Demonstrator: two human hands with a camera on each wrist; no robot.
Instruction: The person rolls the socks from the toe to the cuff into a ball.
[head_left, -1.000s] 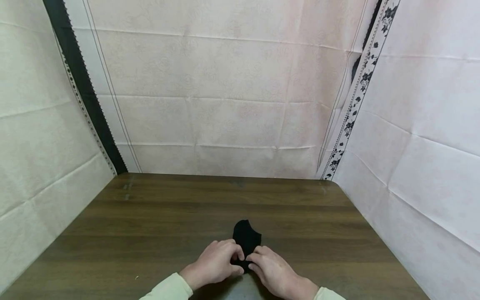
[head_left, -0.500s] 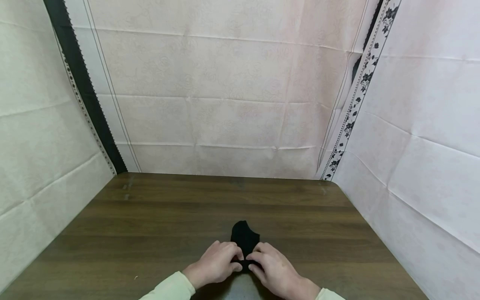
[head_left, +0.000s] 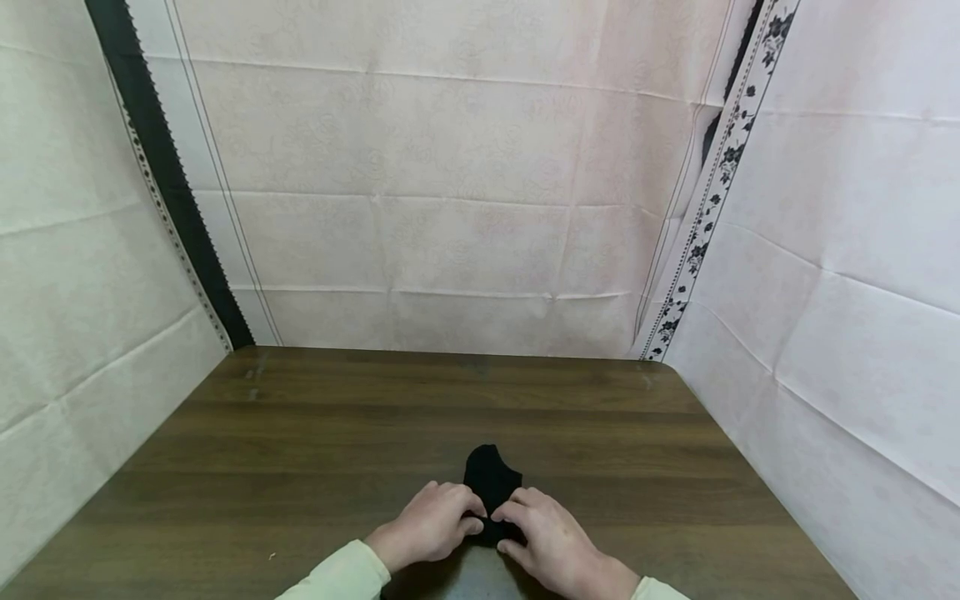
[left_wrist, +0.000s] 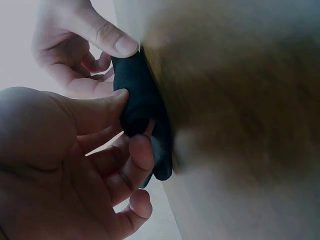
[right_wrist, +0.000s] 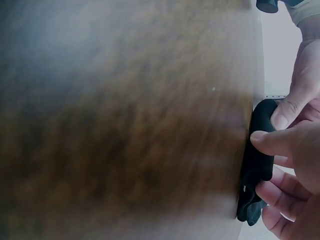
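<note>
A black sock [head_left: 491,481] lies on the table in front of me, its far end flat with a curved, pointed edge. Its near end is a thick roll, seen in the left wrist view as a rolled black sock [left_wrist: 140,90] with a curl at its end. My left hand [head_left: 433,521] pinches the left side of the roll between thumb and fingers. On the right side, my right hand [head_left: 553,537] pinches it the same way, thumb toward me. The right wrist view shows both thumbs on the rolled sock [right_wrist: 260,155]; the fingertips beneath are partly hidden.
The wooden table [head_left: 360,417] has pale cloth hung around it: a left cloth [head_left: 82,333], a back cloth [head_left: 450,250] and a right cloth [head_left: 840,350]. A tiny pale scrap [head_left: 272,556] lies left of my hands.
The sock's far end has come slightly toward me since one second ago. My left thumb has moved a little forward over the roll. In the last half second, my right thumb has shifted slightly toward me.
</note>
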